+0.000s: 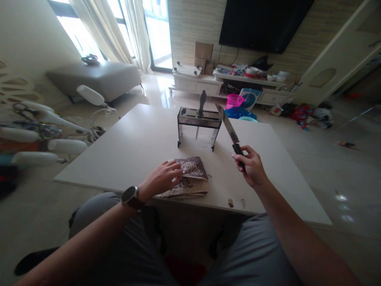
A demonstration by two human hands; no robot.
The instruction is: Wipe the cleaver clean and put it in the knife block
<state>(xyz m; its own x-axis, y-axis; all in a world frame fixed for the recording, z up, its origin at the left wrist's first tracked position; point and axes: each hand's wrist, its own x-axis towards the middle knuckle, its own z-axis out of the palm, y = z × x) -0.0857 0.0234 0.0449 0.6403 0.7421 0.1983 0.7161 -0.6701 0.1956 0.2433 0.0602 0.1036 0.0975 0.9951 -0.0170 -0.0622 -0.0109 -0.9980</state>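
Open tabletop [143, 135] left of and in front of knife block [199, 127], wide free lane there. Folded patterned cloth [190, 176] at near edge under left hand [162, 178]. Raised knife [230, 133] in right hand [251, 167] just right of block, narrowing that gap. Bare table far right.

I am sitting at the near edge of the table [133, 151]. The folded cloth [190, 178] is lying on the table directly before me, and my left hand [162, 178] is resting on its left part. The knife rack [199, 126] is standing on the table behind the cloth, with one knife [202, 104] sitting in its top. My right hand [251, 166] is hovering to the right of the cloth, gripping a second knife [229, 129] whose blade is pointing up and away, just right of the rack.
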